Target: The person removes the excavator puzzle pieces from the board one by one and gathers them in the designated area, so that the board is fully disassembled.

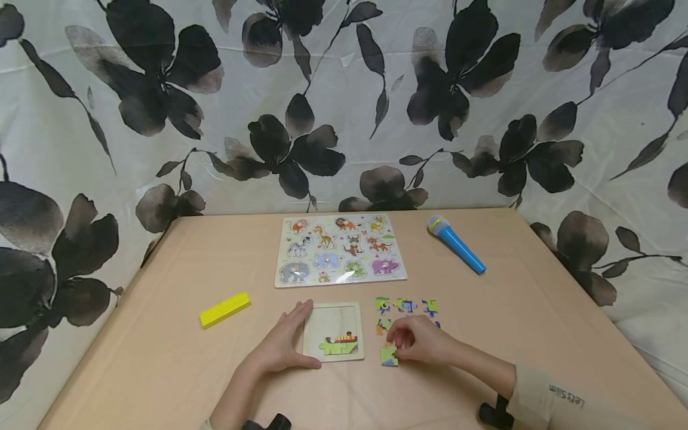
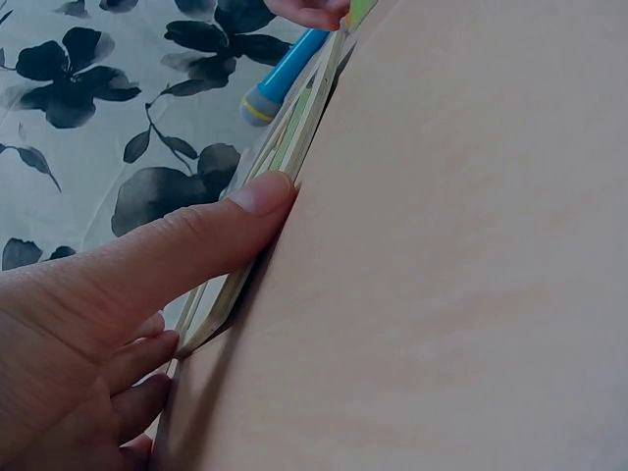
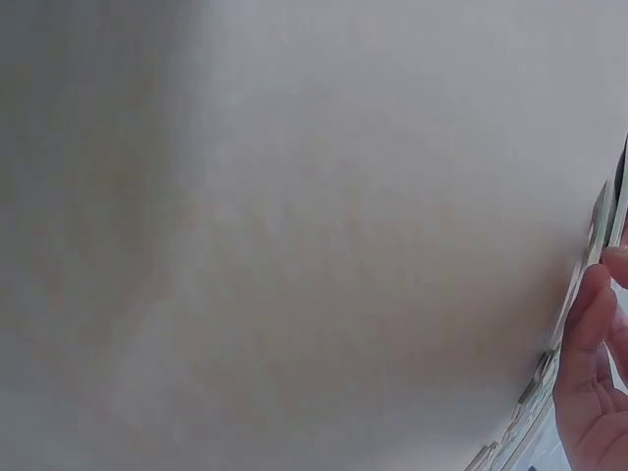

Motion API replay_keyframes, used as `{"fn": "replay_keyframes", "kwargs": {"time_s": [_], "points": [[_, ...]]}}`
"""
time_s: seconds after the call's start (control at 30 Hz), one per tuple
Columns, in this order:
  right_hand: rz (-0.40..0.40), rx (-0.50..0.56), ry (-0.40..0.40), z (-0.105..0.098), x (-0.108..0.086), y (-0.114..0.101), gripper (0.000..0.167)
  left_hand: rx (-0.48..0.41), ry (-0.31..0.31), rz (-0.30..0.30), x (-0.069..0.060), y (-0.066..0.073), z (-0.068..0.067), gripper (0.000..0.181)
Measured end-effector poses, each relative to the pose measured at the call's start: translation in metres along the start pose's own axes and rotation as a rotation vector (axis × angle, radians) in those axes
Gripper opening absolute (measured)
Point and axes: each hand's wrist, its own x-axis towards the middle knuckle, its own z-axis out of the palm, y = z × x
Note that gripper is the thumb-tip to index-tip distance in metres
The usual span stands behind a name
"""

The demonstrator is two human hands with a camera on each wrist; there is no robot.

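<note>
A small square puzzle tray (image 1: 328, 319) lies before me, with a few joined green and orange pieces (image 1: 340, 344) in its lower right part. My left hand (image 1: 283, 341) holds the tray at its left side, thumb (image 2: 265, 193) against the near edge and fingers toward the far corner. To the tray's right, my right hand (image 1: 421, 341) pinches a green and blue puzzle piece (image 1: 389, 356) by its right side. Several loose puzzle pieces (image 1: 405, 306) lie in rows just beyond that hand, which covers some of them. In the right wrist view, the right hand (image 3: 594, 378) shows only at the edge.
Farther back lies an animal picture board (image 1: 341, 249). A blue toy microphone (image 1: 457, 243) rests to its right. The yellow bar (image 1: 225, 310) is left of my left hand. A flowered cloth (image 1: 344, 107) hangs behind the table (image 1: 177, 370).
</note>
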Motion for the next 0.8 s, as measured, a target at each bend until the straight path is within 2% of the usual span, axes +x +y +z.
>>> {"fn": "replay_keyframes", "kwargs": {"time_s": [0.47,0.8], "points": [[-0.020,-0.036,0.040,-0.001,0.006,-0.013,0.017,0.004,0.001,0.005,-0.001,-0.001,0.001,0.113],[-0.005,0.056,0.025,0.008,0.017,-0.029,0.021,0.007,0.007,0.011,-0.001,-0.002,0.001,0.113]]}}
